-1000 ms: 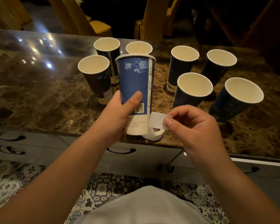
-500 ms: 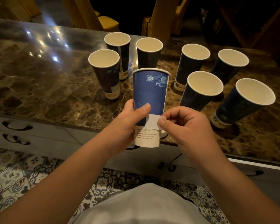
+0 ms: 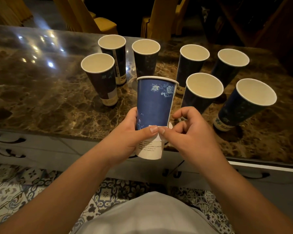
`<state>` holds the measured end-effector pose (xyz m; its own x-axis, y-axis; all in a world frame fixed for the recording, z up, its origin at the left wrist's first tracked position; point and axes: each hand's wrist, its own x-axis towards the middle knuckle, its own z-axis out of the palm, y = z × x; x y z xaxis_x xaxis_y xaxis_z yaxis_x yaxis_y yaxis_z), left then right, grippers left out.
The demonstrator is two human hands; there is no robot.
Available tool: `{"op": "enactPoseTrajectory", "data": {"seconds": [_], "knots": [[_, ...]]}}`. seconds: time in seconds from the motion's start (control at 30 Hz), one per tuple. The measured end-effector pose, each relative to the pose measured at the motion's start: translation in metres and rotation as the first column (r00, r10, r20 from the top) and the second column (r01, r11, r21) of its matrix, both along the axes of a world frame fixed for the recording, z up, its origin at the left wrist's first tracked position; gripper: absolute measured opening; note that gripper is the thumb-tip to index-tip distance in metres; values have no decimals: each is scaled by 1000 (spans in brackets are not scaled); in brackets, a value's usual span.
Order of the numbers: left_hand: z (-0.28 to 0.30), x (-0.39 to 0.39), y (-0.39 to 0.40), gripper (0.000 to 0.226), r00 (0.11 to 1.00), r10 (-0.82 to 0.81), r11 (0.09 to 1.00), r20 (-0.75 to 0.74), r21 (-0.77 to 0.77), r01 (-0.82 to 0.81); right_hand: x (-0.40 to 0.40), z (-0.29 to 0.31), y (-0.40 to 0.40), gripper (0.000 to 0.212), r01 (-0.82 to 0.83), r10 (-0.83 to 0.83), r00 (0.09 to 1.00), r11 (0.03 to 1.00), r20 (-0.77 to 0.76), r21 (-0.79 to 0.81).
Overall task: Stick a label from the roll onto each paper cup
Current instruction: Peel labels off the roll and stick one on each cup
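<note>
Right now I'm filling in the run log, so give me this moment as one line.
step: labelling | left hand: holds blue floral paper cup | right hand: presses white label onto cup | seven cups stand on marble table

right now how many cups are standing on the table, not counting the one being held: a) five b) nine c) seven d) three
c: seven open cups stand on the marble table, three left of the held cup and four to its right, while the left hand grips that eighth cup above the table edge.
</note>
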<state>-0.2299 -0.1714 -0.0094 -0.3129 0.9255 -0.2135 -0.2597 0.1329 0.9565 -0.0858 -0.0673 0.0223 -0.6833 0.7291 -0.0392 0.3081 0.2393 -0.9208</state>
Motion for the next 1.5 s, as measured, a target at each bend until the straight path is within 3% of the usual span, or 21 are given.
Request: {"op": "enactPoseTrajectory", "data": {"seconds": [0.13, 0.33, 0.4, 0.47, 0.57, 0.63, 0.73, 0.9, 1.27, 1.4, 1.5], "knots": [[0, 0, -2, 86, 993, -61, 997, 105, 59, 55, 4, 1, 8, 33, -70, 67, 997, 989, -28, -131], [5, -3, 1, 89, 992, -70, 990, 106, 128, 56, 3, -1, 9, 38, -138, 110, 983, 970, -148, -200], [7, -9, 6, 93, 998, 21, 989, 64, 148, -30, 2, -4, 11, 32, -124, 99, 985, 975, -142, -185], [10, -20, 13, 93, 984, 158, 981, -80, 124, -147, 0, -10, 15, 23, -96, 77, 990, 980, -115, -172], [10, -40, 27, 93, 883, 302, 953, -358, 99, -286, -7, -17, 18, 22, -70, 64, 996, 991, -60, -114], [5, -50, 38, 94, 834, 348, 937, -428, 120, -329, -14, -20, 21, 27, -58, 58, 998, 998, -9, -23], [-5, -60, 53, 87, 809, 354, 932, -469, 107, -346, -29, -22, 29, 49, -64, 55, 995, 992, 81, 110], [-30, -73, 65, 87, 783, 275, 941, -558, -8, -337, -60, -25, 45, 69, -137, 120, 982, 984, 149, 110], [-49, -74, 68, 83, 751, 276, 933, -600, -18, -358, -75, -33, 58, 64, -176, 155, 971, 979, 180, 105], [-48, -59, 52, 86, 786, 355, 903, -506, -30, -428, -59, -34, 52, 57, -146, 133, 982, 985, 136, 88], [-46, -34, 19, 60, 670, 485, 854, -561, 143, -499, -34, -32, 47, 66, -320, 297, 937, 940, 185, 113]]}}
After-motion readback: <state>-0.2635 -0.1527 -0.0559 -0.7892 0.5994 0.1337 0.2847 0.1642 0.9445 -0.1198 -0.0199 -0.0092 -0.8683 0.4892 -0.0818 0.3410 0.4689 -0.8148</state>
